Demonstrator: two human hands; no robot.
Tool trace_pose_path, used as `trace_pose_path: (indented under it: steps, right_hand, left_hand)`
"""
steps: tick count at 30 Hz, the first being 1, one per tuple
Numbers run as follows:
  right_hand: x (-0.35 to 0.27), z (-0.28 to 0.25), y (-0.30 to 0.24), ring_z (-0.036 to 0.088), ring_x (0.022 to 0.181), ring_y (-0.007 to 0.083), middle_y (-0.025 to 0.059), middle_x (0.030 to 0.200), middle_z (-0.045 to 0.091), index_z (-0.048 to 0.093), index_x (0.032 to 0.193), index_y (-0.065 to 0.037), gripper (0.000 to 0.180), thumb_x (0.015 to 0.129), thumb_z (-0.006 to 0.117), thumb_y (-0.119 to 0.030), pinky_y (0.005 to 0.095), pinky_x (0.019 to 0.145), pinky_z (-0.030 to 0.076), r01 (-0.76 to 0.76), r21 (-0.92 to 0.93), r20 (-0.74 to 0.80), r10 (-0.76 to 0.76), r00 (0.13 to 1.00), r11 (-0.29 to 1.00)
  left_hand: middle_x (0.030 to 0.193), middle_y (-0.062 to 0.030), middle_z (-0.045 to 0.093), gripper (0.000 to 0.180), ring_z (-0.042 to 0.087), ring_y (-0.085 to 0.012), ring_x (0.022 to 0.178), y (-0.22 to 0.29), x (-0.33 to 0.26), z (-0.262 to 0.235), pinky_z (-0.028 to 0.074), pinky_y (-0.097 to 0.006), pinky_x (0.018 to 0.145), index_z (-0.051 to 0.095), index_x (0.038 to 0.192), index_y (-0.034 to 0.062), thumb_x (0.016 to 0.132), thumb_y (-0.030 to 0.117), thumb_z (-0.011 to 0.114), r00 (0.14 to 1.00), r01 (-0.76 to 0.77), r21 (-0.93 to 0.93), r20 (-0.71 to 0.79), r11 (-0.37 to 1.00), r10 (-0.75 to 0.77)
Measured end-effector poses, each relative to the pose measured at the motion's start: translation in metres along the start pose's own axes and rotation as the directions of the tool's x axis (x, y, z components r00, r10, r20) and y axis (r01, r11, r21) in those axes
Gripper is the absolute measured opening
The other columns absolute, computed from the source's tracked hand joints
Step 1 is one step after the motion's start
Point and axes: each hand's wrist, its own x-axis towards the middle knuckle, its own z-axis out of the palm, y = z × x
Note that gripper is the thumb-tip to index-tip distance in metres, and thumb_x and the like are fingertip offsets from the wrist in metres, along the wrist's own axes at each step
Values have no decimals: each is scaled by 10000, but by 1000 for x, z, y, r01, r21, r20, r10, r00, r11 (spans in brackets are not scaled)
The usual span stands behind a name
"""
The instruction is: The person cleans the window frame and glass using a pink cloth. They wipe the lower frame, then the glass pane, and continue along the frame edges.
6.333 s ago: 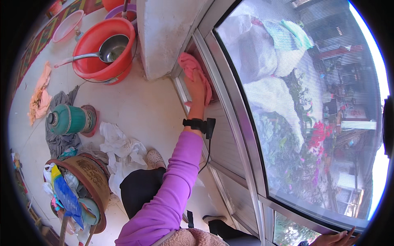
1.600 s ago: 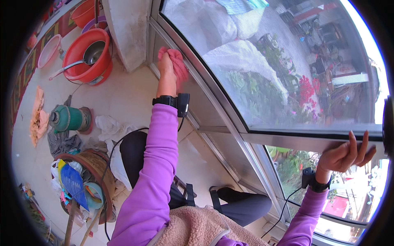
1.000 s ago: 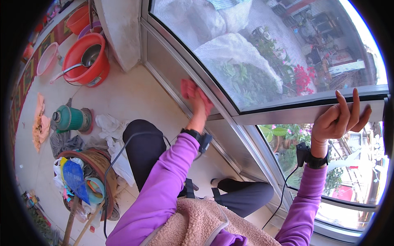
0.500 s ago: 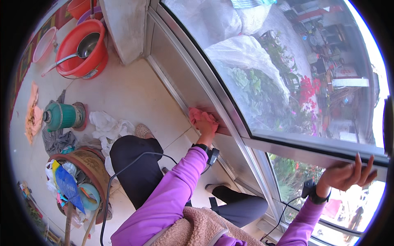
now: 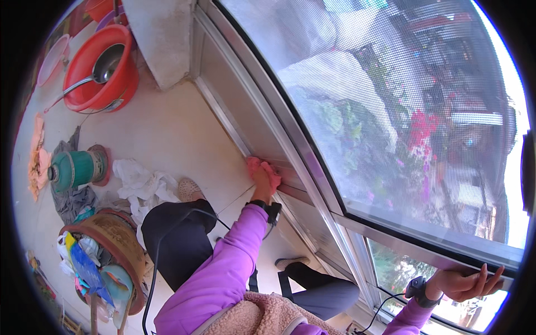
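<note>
My left hand [image 5: 261,180] presses a pink cloth [image 5: 267,169] onto the lower rail of the metal window frame [image 5: 234,131], close to the floor. A black band sits on that wrist, and the sleeve is purple. My right hand [image 5: 467,283] rests flat with fingers spread against the frame bar [image 5: 424,245] at the lower right, also with a wrist band and a thin cable. The mesh screen [image 5: 379,100] fills the upper right, with greenery and pink flowers behind it.
A red basin [image 5: 99,70] with a metal ladle stands at the upper left beside a concrete pillar [image 5: 153,33]. A green gas canister [image 5: 78,168], white rags [image 5: 139,181], an orange cloth [image 5: 38,159] and a round basket [image 5: 114,234] of clutter lie on the floor at left.
My left hand has slid the pink cloth along the lower rail from the far corner toward me. My right hand has come to the frame bar and lowered along it.
</note>
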Motion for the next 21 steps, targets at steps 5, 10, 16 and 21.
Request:
trace_pose_path:
  steps: [5, 10, 16, 21]
  right_hand:
    - [-2, 6, -4, 573, 1237, 357, 170, 1160, 681, 628, 955, -34, 267, 999, 365, -52, 576, 1127, 371, -133, 192, -83, 151, 985, 972]
    - [-1, 10, -6, 425, 1368, 372, 166, 1233, 662, 646, 986, -68, 322, 1000, 325, -95, 572, 1179, 259, -194, 356, -83, 237, 968, 914]
    - [-2, 8, -5, 407, 1376, 391, 163, 1249, 654, 652, 995, -61, 334, 988, 319, -83, 576, 1183, 243, -212, 351, -43, 241, 969, 912]
    - [-1, 5, -3, 493, 1319, 399, 186, 1212, 662, 646, 1002, -35, 337, 1017, 321, -122, 593, 1144, 333, -96, 179, -36, 104, 994, 979]
  left_hand:
    - [995, -2, 611, 236, 618, -127, 901, -20, -80, 52, 523, -291, 761, 577, 1122, 165, 1034, 340, 445, 955, -289, 87, 86, 953, 282]
    - [1301, -130, 570, 369, 521, -223, 1224, -11, -145, 111, 380, -325, 1033, 524, 1306, 3, 1008, 216, 483, 800, -593, 370, 168, 715, 576]
    - [971, -124, 634, 294, 620, -248, 831, 30, -108, 145, 499, -381, 736, 506, 1240, 72, 1047, 285, 446, 561, -793, 420, 219, 442, 798]
    - [529, -56, 449, 222, 371, -177, 304, 110, -13, 143, 297, -367, 265, 496, 996, 100, 1051, 309, 444, 852, -514, 249, 37, 821, 522]
